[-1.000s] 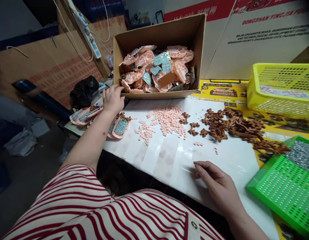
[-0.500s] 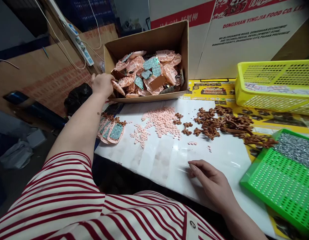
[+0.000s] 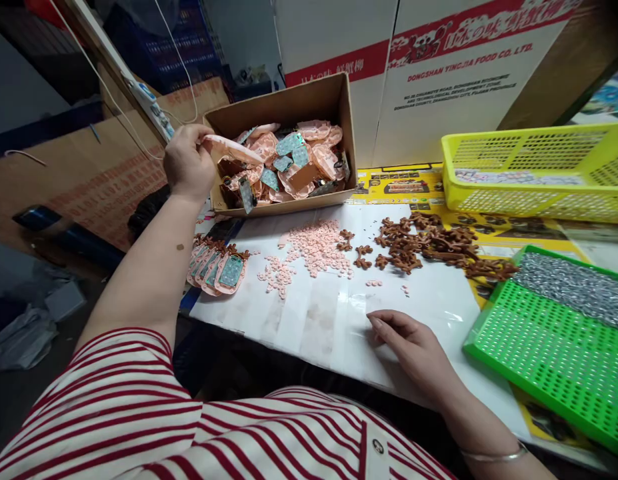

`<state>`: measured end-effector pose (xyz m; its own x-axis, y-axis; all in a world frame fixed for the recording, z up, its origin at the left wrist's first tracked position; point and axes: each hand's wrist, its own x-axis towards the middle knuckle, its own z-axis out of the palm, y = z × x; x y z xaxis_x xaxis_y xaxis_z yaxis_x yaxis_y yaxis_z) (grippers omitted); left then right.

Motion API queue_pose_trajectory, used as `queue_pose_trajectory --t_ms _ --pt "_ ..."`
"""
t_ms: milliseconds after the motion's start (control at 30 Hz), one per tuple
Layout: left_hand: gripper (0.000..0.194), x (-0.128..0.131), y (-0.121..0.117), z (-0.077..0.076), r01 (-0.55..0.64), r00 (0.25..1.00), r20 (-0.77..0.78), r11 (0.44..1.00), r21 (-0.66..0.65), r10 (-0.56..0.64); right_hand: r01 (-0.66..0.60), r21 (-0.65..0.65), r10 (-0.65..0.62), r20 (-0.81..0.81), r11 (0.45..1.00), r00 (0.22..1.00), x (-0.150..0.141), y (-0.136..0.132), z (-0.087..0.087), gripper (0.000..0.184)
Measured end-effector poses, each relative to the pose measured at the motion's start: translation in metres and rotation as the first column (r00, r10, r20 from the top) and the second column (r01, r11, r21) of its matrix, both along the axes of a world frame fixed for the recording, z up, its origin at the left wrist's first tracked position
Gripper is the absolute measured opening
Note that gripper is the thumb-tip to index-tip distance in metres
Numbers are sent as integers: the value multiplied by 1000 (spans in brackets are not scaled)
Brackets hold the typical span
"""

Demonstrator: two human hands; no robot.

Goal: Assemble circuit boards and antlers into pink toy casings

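Observation:
My left hand [image 3: 189, 163] grips the edge of a pink plastic shell [image 3: 233, 148], holding it tilted over the left side of a cardboard box [image 3: 283, 208]. The box holds many similar shells with green circuit boards [image 3: 291, 143]. A small board [image 3: 247, 195] hangs over the box's front rim; whether it is wired to the held shell I cannot tell. My right hand [image 3: 413, 350] is above the white work surface [image 3: 319, 327], fingers curled and thumb near the index finger. What it holds, if anything, is hidden. Several assembled shells [image 3: 230, 273] overlap below my left forearm.
Small pink pieces [image 3: 316, 247] lie mid-table, with brown branch-shaped parts [image 3: 423, 243] to their right. A green basket [image 3: 553, 360] holding metal screws [image 3: 573, 283] stands at the right, and a yellow basket [image 3: 529, 200] behind it. Large cartons [image 3: 439, 127] stand at the back.
My left hand has risen with a pink shell from the box's left side. A small board now hangs at the front rim. My right hand keeps its curled pose; the view has shifted slightly.

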<state>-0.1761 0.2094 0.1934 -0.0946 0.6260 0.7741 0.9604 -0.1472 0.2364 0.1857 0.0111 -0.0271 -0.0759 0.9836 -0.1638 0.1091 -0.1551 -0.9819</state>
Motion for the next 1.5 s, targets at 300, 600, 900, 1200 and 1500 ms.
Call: queue_pose_trajectory --t_ms 300,600,900,1200,1500 --pt "21 96 -90 -67 558 828 21 827 59 -560 154 275 -108 -176 949 979 -15 43 39 84" --pt "16 144 -147 -138 759 646 37 646 74 -763 118 -185 -200 -531 976 823 5 14 56 57" --pt "62 130 -158 -126 869 454 468 263 -418 -758 176 -241 -292 -630 954 719 0 13 70 39" --pt "95 148 -155 -127 846 453 763 -46 -531 -461 95 3 -76 -569 995 819 -18 10 82 28" --pt "72 160 -168 -150 983 114 987 -128 -129 -117 53 151 28 -490 987 871 -13 19 70 32"
